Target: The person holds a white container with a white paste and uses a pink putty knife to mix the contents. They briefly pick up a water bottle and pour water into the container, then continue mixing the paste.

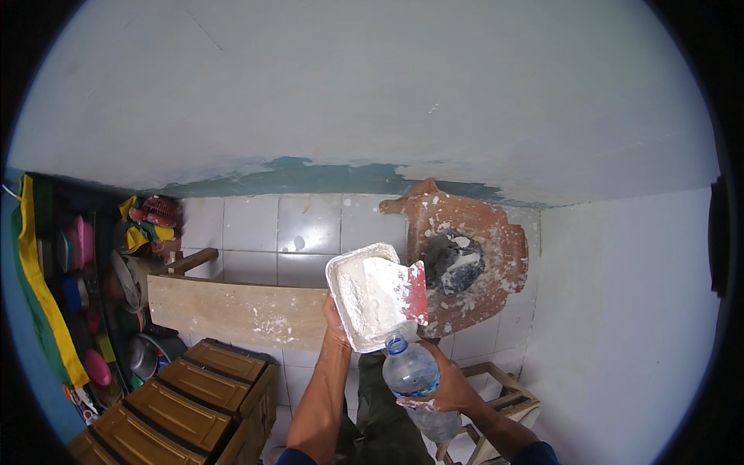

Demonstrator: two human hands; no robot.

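My left hand (pixel 335 322) grips the near-left side of a white plastic tub (pixel 333 279) in front of me. Pale powder or filler (pixel 358 304) coats its inside. A flat putty scraper (pixel 417 293), red at its right end and smeared white, lies across the tub's right side. Just below the tub, my right hand (pixel 446 384) is wrapped round a clear plastic bottle (pixel 411 364). The bottle's mouth has no cap and points up beside the tub's near edge. I cannot make out how much liquid it holds.
A splattered wooden plank bench (pixel 232 306) stands beyond my left arm. At right are a stained reddish-brown plastic chair (pixel 496 232) bearing a dark bag (pixel 457 271), and a wooden stool (pixel 504 403). A brown drawer cabinet (pixel 186 395) and kitchenware shelves (pixel 101 310) occupy the left. A patchy painted wall (pixel 372 101) rises ahead.
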